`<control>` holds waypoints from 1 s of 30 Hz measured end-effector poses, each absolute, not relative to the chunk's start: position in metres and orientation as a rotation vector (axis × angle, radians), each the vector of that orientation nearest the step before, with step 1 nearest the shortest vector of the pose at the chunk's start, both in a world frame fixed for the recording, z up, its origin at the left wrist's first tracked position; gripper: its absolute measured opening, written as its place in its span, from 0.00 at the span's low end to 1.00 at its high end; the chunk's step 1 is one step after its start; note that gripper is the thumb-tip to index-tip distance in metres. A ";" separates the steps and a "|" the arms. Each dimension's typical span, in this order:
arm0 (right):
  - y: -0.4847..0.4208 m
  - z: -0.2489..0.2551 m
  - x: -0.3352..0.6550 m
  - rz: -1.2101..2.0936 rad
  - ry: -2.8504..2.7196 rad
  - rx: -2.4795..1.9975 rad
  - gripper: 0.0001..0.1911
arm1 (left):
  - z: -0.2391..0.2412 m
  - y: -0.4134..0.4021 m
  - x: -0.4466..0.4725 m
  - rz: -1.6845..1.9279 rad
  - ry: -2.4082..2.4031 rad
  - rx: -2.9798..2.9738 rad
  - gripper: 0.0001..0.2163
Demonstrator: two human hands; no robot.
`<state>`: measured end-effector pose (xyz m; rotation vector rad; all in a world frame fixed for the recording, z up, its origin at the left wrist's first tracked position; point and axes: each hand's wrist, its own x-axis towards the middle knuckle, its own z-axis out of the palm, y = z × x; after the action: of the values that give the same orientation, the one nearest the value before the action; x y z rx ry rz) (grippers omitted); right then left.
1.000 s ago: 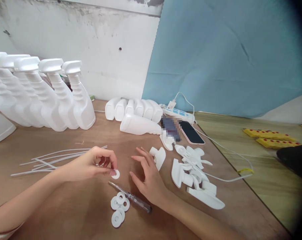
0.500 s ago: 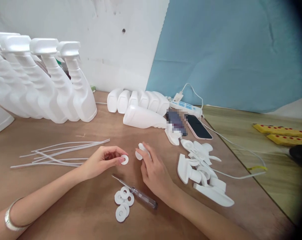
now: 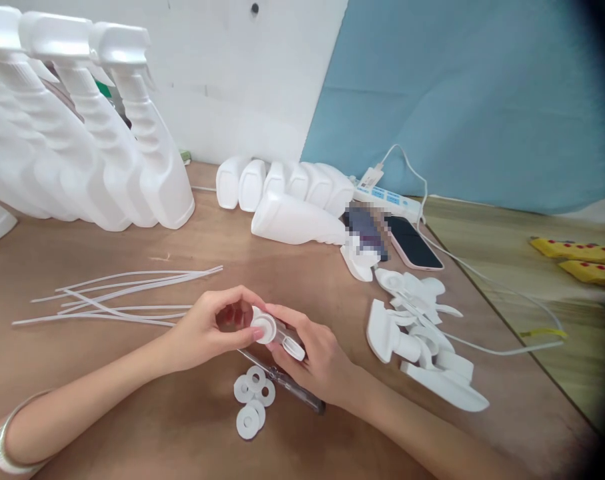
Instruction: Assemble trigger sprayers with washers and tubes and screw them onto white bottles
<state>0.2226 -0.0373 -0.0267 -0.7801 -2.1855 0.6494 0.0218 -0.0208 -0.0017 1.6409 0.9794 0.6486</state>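
My right hand [image 3: 319, 353] is wrapped round a white spray trigger head [image 3: 293, 347], its round collar turned to the left. At that collar, my left hand [image 3: 209, 327] pinches a white ring washer [image 3: 266, 328], thumb on its face. The washer lies against the collar; whether it is seated inside I cannot tell. Just below the hands, a screwdriver [image 3: 297, 390] with a clear handle lies on the table, its tip partly behind my left fingers. Nearby is a small pile of white washers [image 3: 247, 421].
Several white spray bottles [image 3: 167, 180] stand at the left. More white bottles [image 3: 292, 219] lie at the back. Thin white tubes [image 3: 117, 310] are on the left, loose trigger parts [image 3: 432, 340] on the right. A phone [image 3: 415, 243] and a power strip [image 3: 389, 200] sit behind.
My left hand has moved right and brought the washer to the trigger head. My right hand has turned the head so its collar shows. The view has tilted downward slightly.
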 end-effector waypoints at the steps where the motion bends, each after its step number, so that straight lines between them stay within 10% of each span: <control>1: -0.037 -0.026 0.223 0.659 -2.191 -0.743 0.25 | -0.001 -0.022 0.023 0.658 0.990 1.664 0.09; 30: -0.029 -0.025 0.222 0.566 -2.265 -0.674 0.10 | -0.012 -0.016 0.016 0.883 0.722 2.533 0.04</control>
<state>0.2216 -0.0289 -0.0250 -0.6736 -2.2649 0.5662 0.0162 -0.0160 -0.0124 2.5328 0.7225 0.8825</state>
